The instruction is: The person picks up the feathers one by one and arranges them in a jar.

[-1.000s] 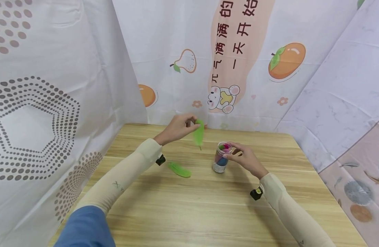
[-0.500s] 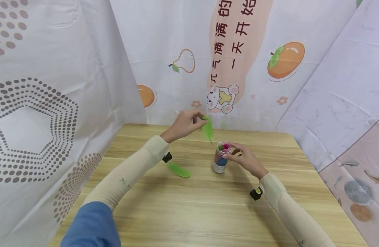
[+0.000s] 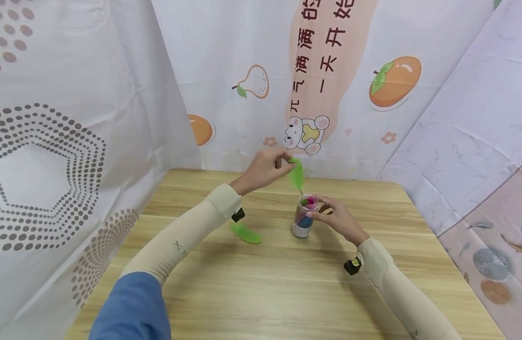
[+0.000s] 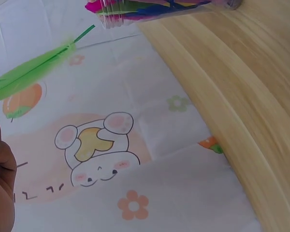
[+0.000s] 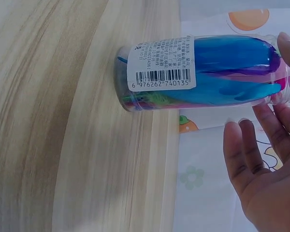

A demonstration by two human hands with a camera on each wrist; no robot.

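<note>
My left hand (image 3: 267,169) pinches a green feather (image 3: 297,174) by its upper end. The feather's quill points down, close above the mouth of a clear jar (image 3: 302,219). In the left wrist view the quill tip of the green feather (image 4: 36,65) stands apart from the jar's rim. Upright on the table, the jar holds several feathers in blue, pink, purple and green. My right hand (image 3: 337,219) grips the jar near its neck with thumb and fingers. A barcode label (image 5: 162,65) shows on the jar's lower part. Another green feather (image 3: 246,233) lies on the table beneath my left wrist.
The wooden table (image 3: 261,288) reaches back to a printed curtain (image 3: 227,104) hanging along its far edge. More patterned cloth hangs at the left and right sides. A small black device (image 3: 238,215) sits under my left wrist, above the loose feather.
My left hand has moved to the right with the green feather, bringing its quill from left of the jar to just above the mouth. My right hand and the jar stay put.
</note>
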